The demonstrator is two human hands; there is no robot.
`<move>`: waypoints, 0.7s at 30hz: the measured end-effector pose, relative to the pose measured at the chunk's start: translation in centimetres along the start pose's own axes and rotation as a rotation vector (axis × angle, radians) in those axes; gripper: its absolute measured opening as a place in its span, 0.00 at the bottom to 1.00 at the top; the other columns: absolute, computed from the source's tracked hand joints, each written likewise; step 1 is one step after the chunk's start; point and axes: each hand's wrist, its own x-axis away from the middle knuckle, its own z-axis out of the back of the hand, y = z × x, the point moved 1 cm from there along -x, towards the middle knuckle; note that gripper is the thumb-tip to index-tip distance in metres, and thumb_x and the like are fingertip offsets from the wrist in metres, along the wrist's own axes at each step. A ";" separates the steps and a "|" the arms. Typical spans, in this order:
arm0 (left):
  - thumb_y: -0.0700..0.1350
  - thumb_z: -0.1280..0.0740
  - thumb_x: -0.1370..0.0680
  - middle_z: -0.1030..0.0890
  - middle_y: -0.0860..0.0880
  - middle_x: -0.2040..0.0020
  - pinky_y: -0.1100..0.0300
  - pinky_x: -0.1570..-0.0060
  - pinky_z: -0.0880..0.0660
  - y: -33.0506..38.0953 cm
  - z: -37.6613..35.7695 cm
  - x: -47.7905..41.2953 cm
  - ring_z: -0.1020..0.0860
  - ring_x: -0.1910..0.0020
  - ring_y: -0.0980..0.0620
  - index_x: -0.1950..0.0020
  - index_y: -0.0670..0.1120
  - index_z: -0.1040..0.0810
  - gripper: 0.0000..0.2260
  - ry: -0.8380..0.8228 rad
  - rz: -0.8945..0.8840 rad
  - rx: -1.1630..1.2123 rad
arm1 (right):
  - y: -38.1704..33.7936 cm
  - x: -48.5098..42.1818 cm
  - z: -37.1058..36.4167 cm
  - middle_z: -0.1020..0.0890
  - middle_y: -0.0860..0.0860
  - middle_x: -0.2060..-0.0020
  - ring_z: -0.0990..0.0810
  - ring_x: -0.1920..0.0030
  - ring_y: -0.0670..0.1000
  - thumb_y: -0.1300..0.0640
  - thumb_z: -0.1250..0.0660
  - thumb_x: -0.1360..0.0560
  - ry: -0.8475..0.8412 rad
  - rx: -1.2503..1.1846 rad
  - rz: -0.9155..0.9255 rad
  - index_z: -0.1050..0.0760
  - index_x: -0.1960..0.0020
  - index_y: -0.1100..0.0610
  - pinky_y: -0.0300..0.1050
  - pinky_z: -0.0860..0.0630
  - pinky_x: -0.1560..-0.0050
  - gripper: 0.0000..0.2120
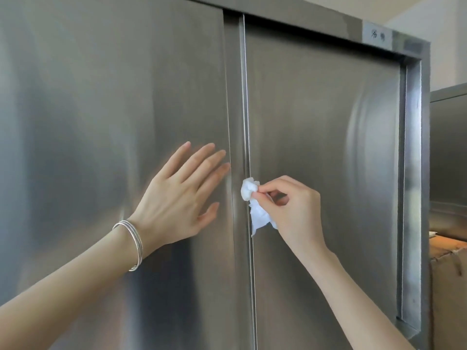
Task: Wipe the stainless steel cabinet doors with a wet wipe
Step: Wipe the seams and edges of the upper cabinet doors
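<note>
Your left hand lies flat with fingers spread on the left door, fingertips near its right edge; your right hand pinches the crumpled wet wipe against the seam between the doors; the right door spreads wide to the frame

- This looks like a catering or work setting rather than a home, most likely a commercial kitchen or its storeroom.
- A tall brushed-steel cabinet fills the view, with two plain sliding doors that overlap at the middle.
- A small label with written characters sits on its top rail.
- A second steel unit stands just beside it on the right, above a cardboard box.
- A plain pale wall shows above.
</note>
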 end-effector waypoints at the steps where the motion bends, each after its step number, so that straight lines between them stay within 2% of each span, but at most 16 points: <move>1: 0.53 0.42 0.24 0.29 0.42 0.29 0.41 0.29 0.40 -0.8 0.1 -0.8 0.34 0.28 0.42 0.30 0.40 0.29 0.27 -0.002 0.015 -0.025 | -0.1 -1.5 -0.5 0.22 0.44 0.68 0.25 0.71 0.43 0.65 0.27 0.32 0.013 -0.025 0.025 0.18 0.64 0.58 0.28 0.35 0.67 0.05; 4: 0.55 0.43 0.24 0.31 0.41 0.28 0.40 0.28 0.41 -3.1 0.5 -3.1 0.35 0.27 0.42 0.29 0.39 0.31 0.29 -0.016 0.056 -0.078 | -0.5 -5.8 -1.9 0.20 0.47 0.67 0.24 0.69 0.43 0.66 0.27 0.32 0.062 -0.073 0.117 0.18 0.62 0.60 0.35 0.30 0.67 0.03; 7: 0.56 0.44 0.24 0.32 0.41 0.27 0.40 0.28 0.41 -4.9 0.8 -5.4 0.36 0.26 0.42 0.28 0.38 0.32 0.30 -0.041 0.074 -0.131 | -1.1 -9.7 -3.1 0.18 0.53 0.65 0.21 0.64 0.53 0.67 0.28 0.31 0.141 -0.067 0.247 0.18 0.62 0.62 0.49 0.24 0.63 0.02; 9: 0.57 0.45 0.24 0.33 0.42 0.26 0.41 0.27 0.42 -5.8 0.9 -6.7 0.37 0.26 0.43 0.27 0.39 0.33 0.31 -0.040 0.087 -0.156 | -1.5 -11.9 -3.7 0.18 0.55 0.65 0.20 0.63 0.57 0.67 0.29 0.30 0.194 -0.045 0.326 0.18 0.62 0.63 0.55 0.24 0.62 0.03; 14: 0.58 0.44 0.24 0.34 0.44 0.26 0.43 0.27 0.44 -6.4 0.4 -7.9 0.38 0.25 0.45 0.26 0.41 0.34 0.31 0.018 0.100 -0.173 | -1.1 -13.0 -4.2 0.17 0.52 0.66 0.22 0.66 0.55 0.68 0.28 0.32 0.255 0.149 0.539 0.19 0.63 0.61 0.44 0.27 0.64 0.04; 18: 0.58 0.43 0.24 0.34 0.44 0.26 0.42 0.27 0.42 -6.7 0.2 -7.9 0.37 0.25 0.45 0.26 0.41 0.34 0.31 0.041 0.087 -0.176 | -2.2 -16.5 -4.0 0.19 0.53 0.69 0.24 0.66 0.56 0.70 0.30 0.33 0.200 0.272 0.638 0.22 0.67 0.62 0.48 0.26 0.69 0.06; 21: 0.59 0.44 0.24 0.34 0.45 0.26 0.42 0.27 0.42 -6.7 0.1 -7.8 0.37 0.25 0.45 0.26 0.42 0.34 0.31 0.045 0.090 -0.193 | -4.3 -21.9 -3.9 0.22 0.55 0.71 0.26 0.66 0.57 0.70 0.33 0.33 0.244 0.307 0.659 0.23 0.68 0.63 0.47 0.30 0.69 0.07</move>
